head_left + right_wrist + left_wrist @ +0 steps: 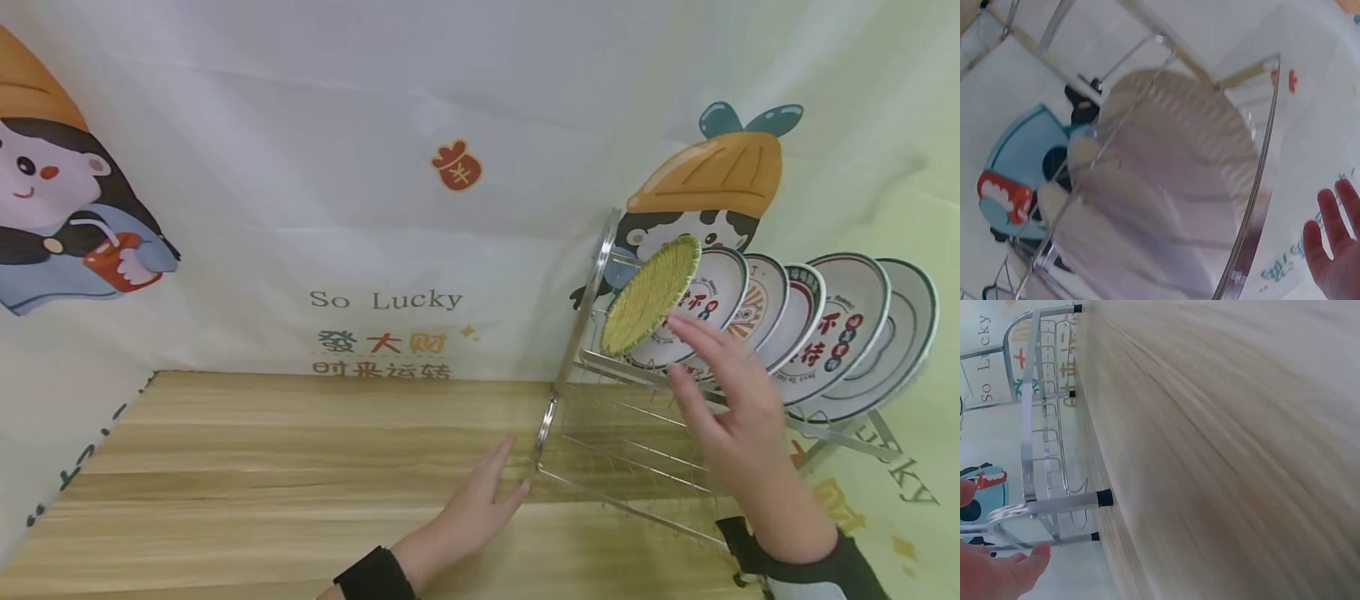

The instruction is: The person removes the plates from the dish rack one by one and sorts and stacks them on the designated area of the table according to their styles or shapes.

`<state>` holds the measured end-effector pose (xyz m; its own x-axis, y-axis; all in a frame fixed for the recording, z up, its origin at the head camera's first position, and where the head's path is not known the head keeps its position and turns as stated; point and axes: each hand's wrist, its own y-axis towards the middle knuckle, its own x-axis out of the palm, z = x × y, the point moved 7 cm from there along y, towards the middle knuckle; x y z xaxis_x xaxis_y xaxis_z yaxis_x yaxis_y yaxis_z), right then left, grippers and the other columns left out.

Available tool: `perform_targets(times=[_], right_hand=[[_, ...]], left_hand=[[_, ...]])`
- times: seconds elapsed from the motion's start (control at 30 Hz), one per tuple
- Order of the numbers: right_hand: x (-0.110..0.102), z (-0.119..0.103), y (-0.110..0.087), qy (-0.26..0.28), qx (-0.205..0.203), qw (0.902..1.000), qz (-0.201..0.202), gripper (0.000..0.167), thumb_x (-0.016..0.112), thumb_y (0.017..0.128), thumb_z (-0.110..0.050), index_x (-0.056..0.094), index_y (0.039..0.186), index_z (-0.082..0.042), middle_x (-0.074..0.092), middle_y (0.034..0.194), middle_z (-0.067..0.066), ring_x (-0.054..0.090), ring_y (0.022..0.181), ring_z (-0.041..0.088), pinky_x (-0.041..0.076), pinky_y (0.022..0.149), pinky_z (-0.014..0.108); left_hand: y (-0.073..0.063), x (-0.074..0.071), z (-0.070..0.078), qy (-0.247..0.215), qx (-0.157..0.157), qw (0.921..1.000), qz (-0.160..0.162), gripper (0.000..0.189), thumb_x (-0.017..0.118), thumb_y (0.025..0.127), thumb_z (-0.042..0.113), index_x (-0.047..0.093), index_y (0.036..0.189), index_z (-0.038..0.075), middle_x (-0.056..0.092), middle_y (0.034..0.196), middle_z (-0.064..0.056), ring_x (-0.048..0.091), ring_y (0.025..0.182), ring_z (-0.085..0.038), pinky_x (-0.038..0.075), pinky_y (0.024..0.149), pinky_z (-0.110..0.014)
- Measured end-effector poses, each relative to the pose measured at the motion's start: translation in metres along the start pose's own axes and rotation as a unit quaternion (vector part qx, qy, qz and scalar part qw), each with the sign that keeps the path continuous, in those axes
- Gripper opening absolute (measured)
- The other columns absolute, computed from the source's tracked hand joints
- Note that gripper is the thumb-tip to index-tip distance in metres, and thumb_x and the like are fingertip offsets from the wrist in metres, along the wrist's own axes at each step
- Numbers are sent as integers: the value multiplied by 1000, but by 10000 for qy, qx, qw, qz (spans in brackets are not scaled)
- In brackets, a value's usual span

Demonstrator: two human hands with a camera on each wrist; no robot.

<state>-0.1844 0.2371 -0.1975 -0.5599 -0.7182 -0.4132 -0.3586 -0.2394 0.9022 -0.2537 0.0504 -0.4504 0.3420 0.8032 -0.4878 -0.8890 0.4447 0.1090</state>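
A two-tier metal dish rack (570,354) stands on the wooden table, its upper tier holding a row of leaning dishes. At the left end of that row leans a round yellow-green woven tray (651,296). Beside it are several white plates (832,329) with dark green or red rims and printed lettering. My right hand (738,412), fingers extended, is in front of the plates and overlaps them in the head view; the right wrist view shows those fingers apart from the rack. Low by the rack's left side, my left hand (472,512) has straight fingers and holds nothing.
The rack's lower wire tier (637,450) sits below the plates. Wood-grain tabletop (300,467) stretches to the left of the rack. A printed cloth backdrop (375,192) with cartoon figures and lettering hangs behind the table. Black feet (1105,497) cap the rack's legs.
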Motion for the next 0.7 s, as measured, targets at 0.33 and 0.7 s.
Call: perform_targets(times=[0.33, 0.7], right_hand=[[-69, 30, 18, -914, 1738, 9599, 2001, 31, 53, 87, -5, 63, 116, 2, 64, 120, 1, 49, 114, 3, 36, 94, 17], [-117, 99, 1, -1526, 4545, 8620, 1646, 58, 41, 92, -18, 25, 144, -38, 14, 153, -16, 10, 139, 4, 17, 115, 27]], left_hand=[[14, 7, -7, -299, -121, 9988, 372, 66, 48, 98, 33, 15, 152, 14, 18, 156, -13, 24, 141, -35, 24, 113, -56], [28, 9, -6, -600, -57, 9934, 972, 61, 50, 97, 23, 22, 150, 12, 28, 153, -13, 30, 138, -34, 28, 112, -54]])
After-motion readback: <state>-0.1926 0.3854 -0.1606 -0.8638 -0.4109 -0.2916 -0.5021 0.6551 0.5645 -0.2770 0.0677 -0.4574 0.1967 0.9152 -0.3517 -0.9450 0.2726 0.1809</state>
